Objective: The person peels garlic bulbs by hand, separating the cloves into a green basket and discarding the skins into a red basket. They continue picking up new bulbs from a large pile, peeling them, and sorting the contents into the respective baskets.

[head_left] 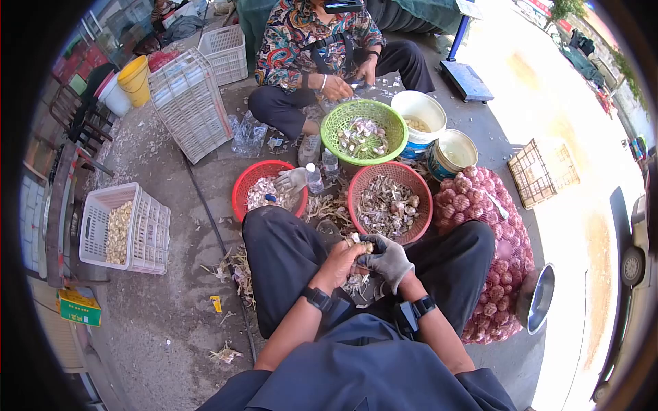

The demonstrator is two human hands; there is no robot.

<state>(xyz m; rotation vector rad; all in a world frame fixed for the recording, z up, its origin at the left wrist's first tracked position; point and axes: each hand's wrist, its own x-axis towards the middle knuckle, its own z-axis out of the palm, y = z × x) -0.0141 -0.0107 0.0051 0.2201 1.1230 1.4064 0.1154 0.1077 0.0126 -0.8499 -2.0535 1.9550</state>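
Between my knees, my left hand (336,266) is bare and closed around a garlic bulb (354,240). My right hand (388,262) wears a grey glove, its fingers pressed against the same garlic. Just beyond them is a red basket (430,205) holding garlic cloves and peelings. To its left, another red basket (238,195) holds peelings, with a whitish glove (293,179) lying on its edge. Beside my right leg leans a big net sack of garlic bulbs (504,257). Whatever is inside my right fingers is partly hidden.
A co-worker (291,41) sits opposite, hands together behind a green basket (329,137). White buckets (456,152) stand beside it. A white crate of garlic (154,233) is at left, a metal bowl (538,299) at right. Plastic bottles (314,179) stand between the baskets.
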